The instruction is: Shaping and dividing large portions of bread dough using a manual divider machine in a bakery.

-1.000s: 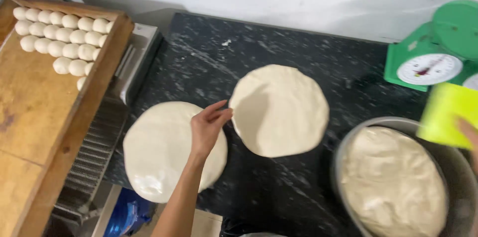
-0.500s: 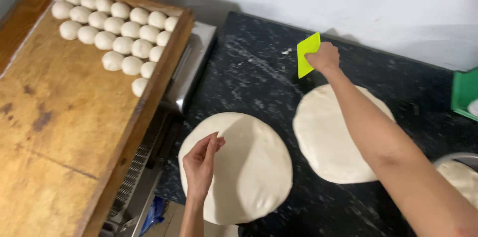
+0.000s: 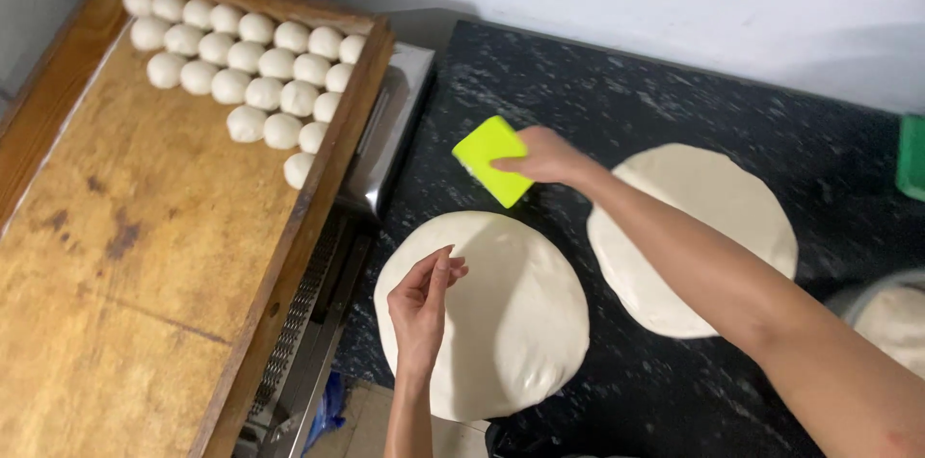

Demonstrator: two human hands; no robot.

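Right now the right hand (image 3: 547, 156) pinches a yellow-green scraper (image 3: 493, 160) over the dark table (image 3: 617, 92), just beyond the near dough disc (image 3: 511, 314). The left hand (image 3: 421, 304) hovers over that disc's left edge, fingers loosely curled and holding nothing. A second disc (image 3: 713, 217) lies beside it, under the right forearm. I'd judge the dough is about to be cut or lifted; next the scraper's edge must meet the disc squarely. Dough balls (image 3: 251, 63) fill the wooden tray (image 3: 145, 275).

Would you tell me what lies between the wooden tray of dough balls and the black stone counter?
In the head view, a metal appliance with a grille sits between the wooden tray and the counter.
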